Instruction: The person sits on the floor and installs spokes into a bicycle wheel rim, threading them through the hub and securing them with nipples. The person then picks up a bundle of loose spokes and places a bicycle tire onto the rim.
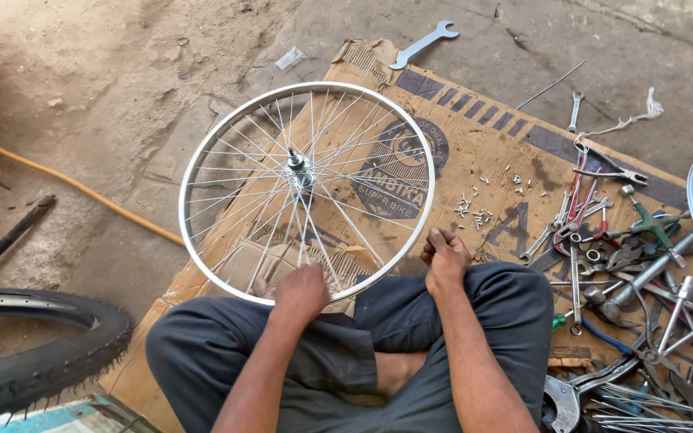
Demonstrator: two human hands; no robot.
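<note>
The bicycle wheel (307, 192) lies nearly flat in front of both hands, its axle pointing up. The left hand (300, 290) is closed around spokes near the rim. The right hand (445, 258) is curled against the rim's near edge. Under the wheel lies a flattened brown cardboard box (475, 144) with a dark round label. Hand tools (619, 256) lie right of the right hand.

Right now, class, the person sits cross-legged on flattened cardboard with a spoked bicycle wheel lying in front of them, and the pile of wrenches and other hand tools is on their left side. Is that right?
Not quite. The head view shows the pile of wrenches and other hand tools on the person's right side, not the left. The rest holds: the spoked bicycle wheel lies on the flattened cardboard in front of them.
</note>
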